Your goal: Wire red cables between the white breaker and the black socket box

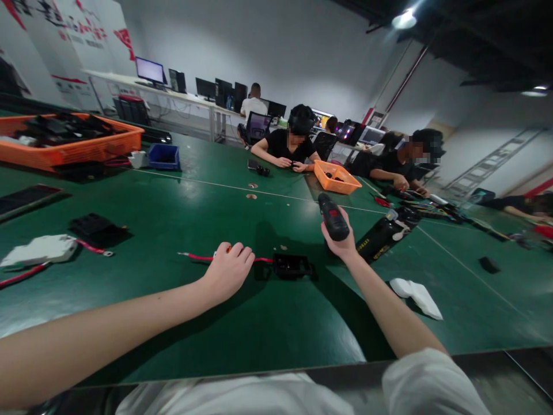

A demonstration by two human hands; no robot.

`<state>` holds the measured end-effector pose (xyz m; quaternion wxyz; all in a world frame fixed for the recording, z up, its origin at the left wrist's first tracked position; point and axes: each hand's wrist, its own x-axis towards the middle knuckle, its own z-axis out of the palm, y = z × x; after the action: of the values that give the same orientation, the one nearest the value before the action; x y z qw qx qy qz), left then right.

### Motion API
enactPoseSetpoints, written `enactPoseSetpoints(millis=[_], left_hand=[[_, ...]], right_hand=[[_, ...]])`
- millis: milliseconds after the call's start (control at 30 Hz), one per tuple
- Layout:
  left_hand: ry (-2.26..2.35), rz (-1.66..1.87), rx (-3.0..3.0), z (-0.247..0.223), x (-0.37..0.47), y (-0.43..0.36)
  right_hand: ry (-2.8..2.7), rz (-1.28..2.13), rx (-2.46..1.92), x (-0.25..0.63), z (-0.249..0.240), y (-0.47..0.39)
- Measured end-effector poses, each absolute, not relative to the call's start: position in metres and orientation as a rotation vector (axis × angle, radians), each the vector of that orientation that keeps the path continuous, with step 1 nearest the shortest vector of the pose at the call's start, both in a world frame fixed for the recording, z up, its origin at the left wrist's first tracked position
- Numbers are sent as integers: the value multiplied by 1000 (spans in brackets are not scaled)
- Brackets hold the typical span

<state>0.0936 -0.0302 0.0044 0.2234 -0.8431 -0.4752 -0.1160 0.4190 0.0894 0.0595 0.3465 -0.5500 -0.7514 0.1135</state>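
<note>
Centrally in the head view, the left hand (228, 270) is curled closed on a red cable (264, 260) that leads to a black box (292, 266) on the green desk (185, 328). The right hand (343, 242) grips a black power tool (332, 217) near a black bottle (382, 237).

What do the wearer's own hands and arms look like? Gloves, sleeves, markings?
Left hand and right hand: bare, no gloves or watch visible. Right sleeve: whitish, loose, leaving the forearm uncovered, no markings visible. Left sleeve: out of frame.
</note>
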Motion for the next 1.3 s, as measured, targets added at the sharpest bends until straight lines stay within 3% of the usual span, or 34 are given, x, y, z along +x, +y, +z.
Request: enactPoseSetpoints(millis=[167, 333, 567, 700, 833, 1300], left_hand=[[-1293, -324, -2308, 6, 94, -30], [-1292, -310, -2318, 8, 95, -30], [-1290, -299, -2303, 9, 96, -31], [-1284, -286, -2296, 10, 97, -31], [-1279, -279, -2293, 10, 97, -31], [-1278, -267, -2302, 10, 97, -31]], right_hand=[[-2209, -47, -1558, 437, 52, 91], [-2338, 149, -1729, 415, 37, 106], [-2482, 550, -1367, 399, 41, 122], [-2089, 843, -1276, 421, 35, 134], [-1626, 784, -1368, 448, 14, 144], [-1618, 804, -1391, 501, -14, 157]])
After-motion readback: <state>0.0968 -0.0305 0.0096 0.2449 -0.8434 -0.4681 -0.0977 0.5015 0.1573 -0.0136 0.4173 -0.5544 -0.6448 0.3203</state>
